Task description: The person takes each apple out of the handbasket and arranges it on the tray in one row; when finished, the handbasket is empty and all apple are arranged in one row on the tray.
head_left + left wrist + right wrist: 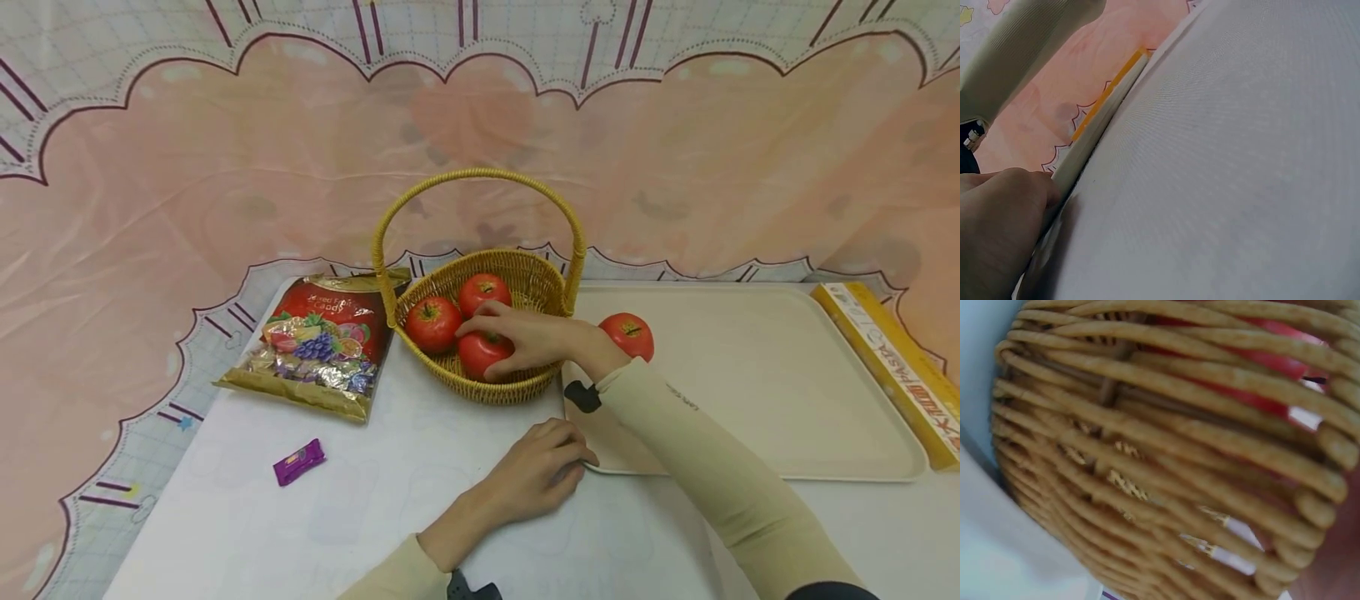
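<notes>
My right hand (525,337) reaches into the yellow wicker basket (495,393), its fingers and thumb round the front red apple (477,353). Two more apples lie beside it in the basket, one at the left (433,325) and one behind (483,292). In the right wrist view the basket's weave (1147,425) fills most of the picture, with red fruit behind it. At the front left corner of the beige tray (750,383), my left hand (536,471) has its curled fingers on the rim; the left wrist view shows this hand (1004,219) against the tray's edge (1088,140).
Another apple (628,335) is on the tray's left part, beside my right forearm. A candy bag (318,342) lies left of the basket, with a purple wrapped candy (299,462) in front. Along the tray's right side lies a yellow box (892,371). The basket's tall handle (480,173) arches up.
</notes>
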Available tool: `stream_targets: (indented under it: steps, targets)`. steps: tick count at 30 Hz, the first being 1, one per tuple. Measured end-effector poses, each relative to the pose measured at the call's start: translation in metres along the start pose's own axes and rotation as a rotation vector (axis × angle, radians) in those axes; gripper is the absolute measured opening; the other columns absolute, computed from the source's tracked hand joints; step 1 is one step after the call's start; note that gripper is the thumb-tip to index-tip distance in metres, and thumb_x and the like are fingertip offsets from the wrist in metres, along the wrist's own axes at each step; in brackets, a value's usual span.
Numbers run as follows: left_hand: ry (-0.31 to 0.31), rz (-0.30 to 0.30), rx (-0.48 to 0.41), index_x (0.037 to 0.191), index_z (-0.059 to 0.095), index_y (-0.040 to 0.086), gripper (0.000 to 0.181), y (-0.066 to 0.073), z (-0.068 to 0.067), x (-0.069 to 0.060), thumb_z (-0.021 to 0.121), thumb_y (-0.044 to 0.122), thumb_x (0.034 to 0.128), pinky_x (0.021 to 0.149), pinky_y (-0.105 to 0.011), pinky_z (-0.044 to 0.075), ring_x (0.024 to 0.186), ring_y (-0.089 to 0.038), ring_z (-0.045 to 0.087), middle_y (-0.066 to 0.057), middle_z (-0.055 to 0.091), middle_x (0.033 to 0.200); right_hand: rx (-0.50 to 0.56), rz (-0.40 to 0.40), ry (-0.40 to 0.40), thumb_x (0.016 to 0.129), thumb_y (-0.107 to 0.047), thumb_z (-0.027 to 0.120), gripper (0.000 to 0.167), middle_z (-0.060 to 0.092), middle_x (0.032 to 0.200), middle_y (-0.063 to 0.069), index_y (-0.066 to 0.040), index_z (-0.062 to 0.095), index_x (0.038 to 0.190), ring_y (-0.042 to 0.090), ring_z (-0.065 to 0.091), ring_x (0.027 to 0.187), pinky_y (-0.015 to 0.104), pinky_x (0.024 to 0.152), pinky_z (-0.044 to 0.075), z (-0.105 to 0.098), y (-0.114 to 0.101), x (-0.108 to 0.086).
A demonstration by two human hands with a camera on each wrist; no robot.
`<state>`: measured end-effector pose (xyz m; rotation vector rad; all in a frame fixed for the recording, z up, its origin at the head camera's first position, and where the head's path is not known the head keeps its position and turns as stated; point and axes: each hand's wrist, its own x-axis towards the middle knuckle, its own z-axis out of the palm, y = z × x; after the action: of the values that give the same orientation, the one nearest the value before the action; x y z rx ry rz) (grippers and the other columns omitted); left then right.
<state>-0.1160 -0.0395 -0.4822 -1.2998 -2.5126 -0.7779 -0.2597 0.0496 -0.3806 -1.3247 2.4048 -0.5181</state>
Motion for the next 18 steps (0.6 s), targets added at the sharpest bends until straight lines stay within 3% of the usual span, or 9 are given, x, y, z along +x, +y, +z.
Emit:
stream_targets:
  steps: [18]
  targets:
    - [-0.005,0.004,-0.011,0.106,0.066,0.025,0.019,-0.003,0.004,-0.001,0.058,0.018,0.0902,0.097,-0.022,0.041,0.108,-0.006,0.048,0.01,0.053,0.104,0.015,0.008,0.083,0.083,-0.034,0.062,0.055,0.035,0.137,-0.001,-0.03,0.043,0.134,0.02,0.051,0.112,0.038,0.094,0.048,-0.004,0.0,-0.014]
